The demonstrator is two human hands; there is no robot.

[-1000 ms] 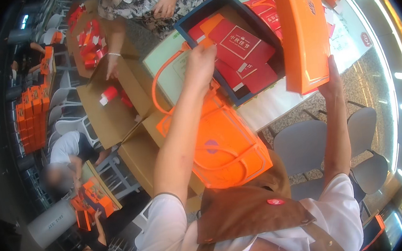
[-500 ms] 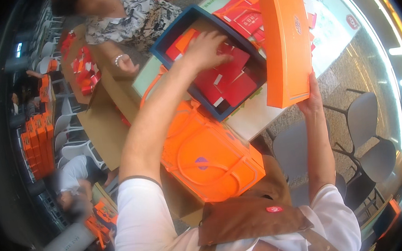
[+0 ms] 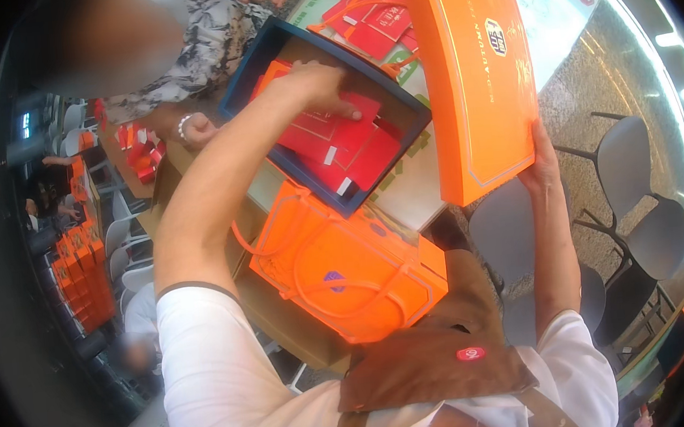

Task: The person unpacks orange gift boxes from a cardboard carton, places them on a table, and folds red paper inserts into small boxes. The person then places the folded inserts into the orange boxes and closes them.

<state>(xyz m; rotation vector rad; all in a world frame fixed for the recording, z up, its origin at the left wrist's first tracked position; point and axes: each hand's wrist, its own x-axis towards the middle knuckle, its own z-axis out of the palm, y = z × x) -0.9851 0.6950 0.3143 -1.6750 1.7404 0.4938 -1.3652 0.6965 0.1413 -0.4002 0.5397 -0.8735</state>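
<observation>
Inside an open dark-blue box [image 3: 348, 199] at the middle of the table, my left hand [image 3: 313, 90] lies over several flat red packets [image 3: 336, 145]. Its thumb stretches apart across them, while the other fingers are mostly hidden behind the hand. An orange piece [image 3: 272, 79] shows beside that hand at the box's left end. To the right, my right hand [image 3: 542, 155] is closed on the lower right edge of a large orange box lid [image 3: 473, 88], held up on its side. Against the blue box's near side is an orange carry bag [image 3: 355, 269] with looped handles.
Across the table, another person's hand [image 3: 198, 130] with a bead bracelet is close to the blue box. More red packets [image 3: 378, 19] lie behind the box. Grey chairs [image 3: 618, 161] stand at the right; stacked orange boxes [image 3: 83, 273] are far left.
My left hand has gone deeper into the box and toward its left end. The lid in my right hand has turned, showing more of its printed face. The view has shifted.
</observation>
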